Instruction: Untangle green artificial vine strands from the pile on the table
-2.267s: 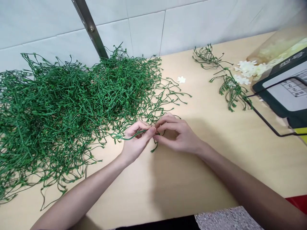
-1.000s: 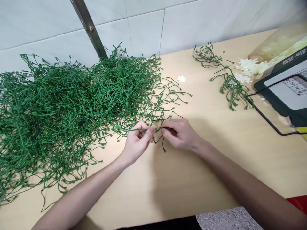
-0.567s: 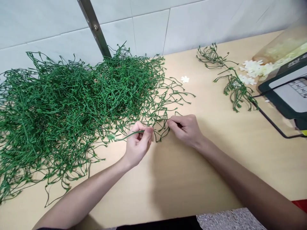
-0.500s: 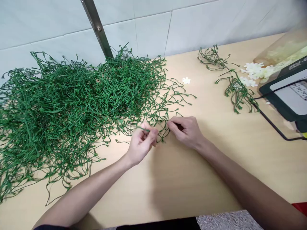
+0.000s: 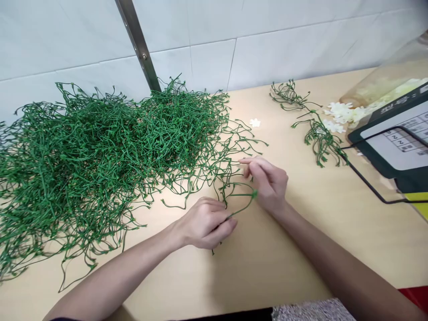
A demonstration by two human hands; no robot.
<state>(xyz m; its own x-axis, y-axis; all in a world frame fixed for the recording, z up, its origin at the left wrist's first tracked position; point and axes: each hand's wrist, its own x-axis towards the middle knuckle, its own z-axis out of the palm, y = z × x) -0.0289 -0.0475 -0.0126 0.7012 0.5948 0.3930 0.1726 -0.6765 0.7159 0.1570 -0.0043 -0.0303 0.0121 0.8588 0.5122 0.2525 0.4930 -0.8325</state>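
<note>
My left hand (image 5: pixel 210 223) is closed, palm down, around thin green artificial flower stems. The stem piece (image 5: pixel 241 195) in it fans out toward the right, its light green joint (image 5: pixel 254 194) lying beside my right palm. A short stem tip pokes out below the left fingers. My right hand (image 5: pixel 269 180) is half curled with its index finger stretched out to the left and fingers apart; I see nothing gripped in it. Loose stems lie on the table just behind both hands, joining a big tangled heap of green stems (image 5: pixel 117 142) at the left.
A single white flower (image 5: pixel 255 122) lies behind my right hand. Farther right are a green branched spray (image 5: pixel 323 138), white blossoms (image 5: pixel 341 113) and a clear container with a dark-bordered label (image 5: pixel 401 138). A metal upright (image 5: pixel 142 53) stands against the tiled wall.
My left hand has moved nearer to me, turned palm down, and pulled a stem piece forward. My right hand's pinch has loosened and its index finger has extended. The view has tilted slightly.
</note>
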